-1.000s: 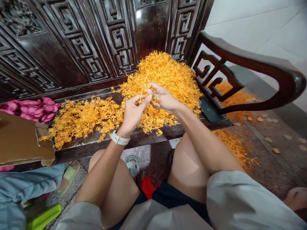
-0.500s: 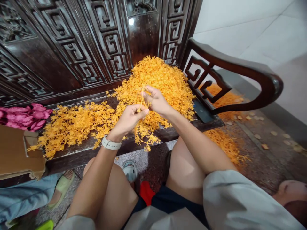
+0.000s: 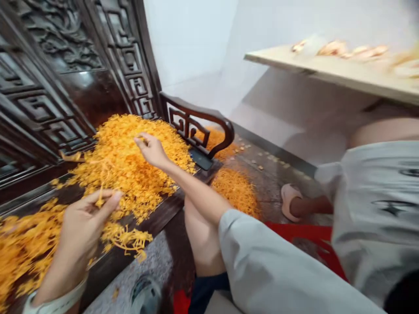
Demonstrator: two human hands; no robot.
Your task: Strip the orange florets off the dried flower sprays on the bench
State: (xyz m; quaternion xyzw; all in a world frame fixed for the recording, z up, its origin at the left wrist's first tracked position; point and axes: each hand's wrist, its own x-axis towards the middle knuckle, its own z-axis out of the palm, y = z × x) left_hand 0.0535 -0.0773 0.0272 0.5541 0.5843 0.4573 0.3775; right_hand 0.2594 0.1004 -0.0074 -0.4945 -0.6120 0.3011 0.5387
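Note:
My left hand (image 3: 80, 229), with a pale watch band on its wrist, is closed in a pinch on a thin orange plastic flower sprig (image 3: 102, 192) that stands up from its fingertips. My right hand (image 3: 152, 150) is over the large pile of orange plastic sprigs (image 3: 127, 174), its fingers drawn together. Whatever is between them is too small to make out against the pile. One branching sprig cluster (image 3: 129, 240) hangs over the bench's front edge, just right of my left hand.
The dark carved wooden bench (image 3: 94, 279) has an armrest (image 3: 225, 131), with a dark phone (image 3: 201, 159) beside it. More orange pieces (image 3: 235, 192) are heaped on the floor. At right stands another person in grey clothing (image 3: 376, 205), below a pale tabletop (image 3: 327, 69).
The view has swung right, bringing the other person and the tabletop in. My hands have come apart: the right reaches over the pile, while the left keeps the sprig.

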